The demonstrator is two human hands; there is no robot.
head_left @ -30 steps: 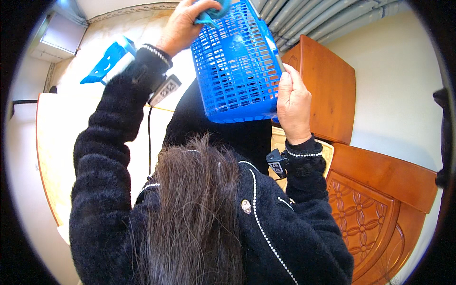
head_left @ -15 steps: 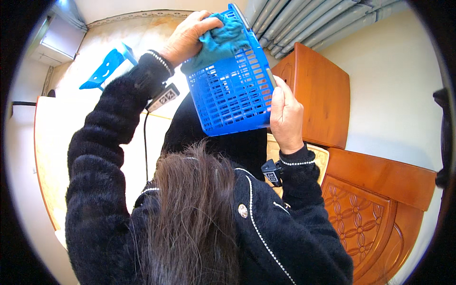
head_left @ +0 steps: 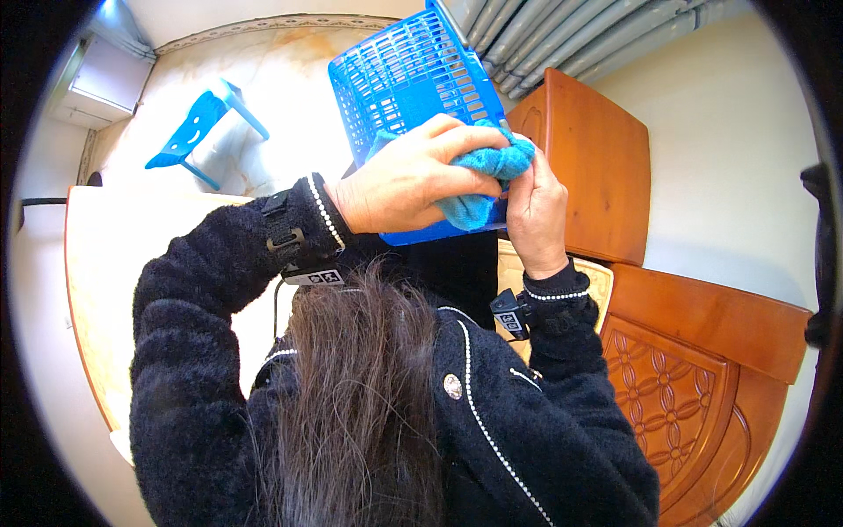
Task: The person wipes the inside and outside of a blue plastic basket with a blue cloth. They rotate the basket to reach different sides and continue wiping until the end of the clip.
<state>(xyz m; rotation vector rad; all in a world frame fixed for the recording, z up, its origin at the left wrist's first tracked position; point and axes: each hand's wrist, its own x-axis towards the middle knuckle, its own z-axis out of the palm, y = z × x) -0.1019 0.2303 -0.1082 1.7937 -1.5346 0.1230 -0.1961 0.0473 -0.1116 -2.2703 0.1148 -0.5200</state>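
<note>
A blue plastic basket (head_left: 413,83) with slotted sides is tilted in front of me. My left hand (head_left: 421,176) grips a bunched turquoise cloth (head_left: 479,171) against the basket's near right part. Close beside it, my right hand (head_left: 537,211) is closed at the basket's right rim, its fingertips partly behind the cloth. The cloth touches or nearly touches my right fingers. The basket's lower part is mostly covered by my left hand and the cloth.
A small blue stool (head_left: 193,132) with a smiling face stands on the floor to the left. On the right are a wooden cabinet (head_left: 597,167) and a carved wooden headboard (head_left: 663,395). Grey curtains (head_left: 562,39) hang at the back. A light tabletop (head_left: 149,255) lies left.
My left hand has brought the cloth from the basket's far upper side down and right, near my right hand. The right hand stays at the rim.
</note>
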